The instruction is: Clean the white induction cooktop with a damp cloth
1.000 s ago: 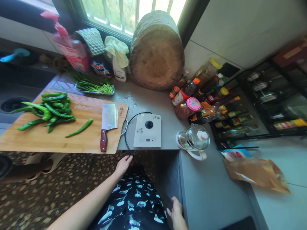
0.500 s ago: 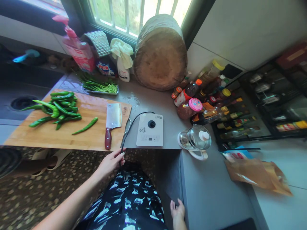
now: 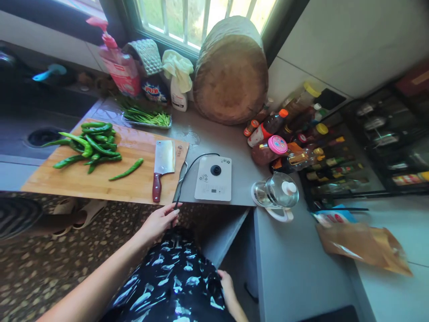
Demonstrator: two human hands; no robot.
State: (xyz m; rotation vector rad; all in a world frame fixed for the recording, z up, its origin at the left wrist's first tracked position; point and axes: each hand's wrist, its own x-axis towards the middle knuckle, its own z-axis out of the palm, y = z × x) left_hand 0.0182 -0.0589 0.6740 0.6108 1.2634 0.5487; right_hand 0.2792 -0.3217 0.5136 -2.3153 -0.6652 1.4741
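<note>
My left hand reaches to the counter's front edge and its fingers close on the black cord that runs from a white heating base and hangs over the edge. My right hand is low beside my patterned dress, fingers curled, next to a grey cabinet door that stands swung open under the counter. I cannot tell whether it grips the door. A cleaver with a red handle lies on a wooden cutting board, right of a heap of long green peppers.
A glass kettle stands at the counter corner. Sauce bottles crowd behind it. A thick round wooden block leans at the window. A tray of green stems, a sink and a brown paper bag are around.
My left hand rose from my lap to the hanging cord and took hold of it. The cabinet door swung open while my right hand moved left. The view shifted left.
</note>
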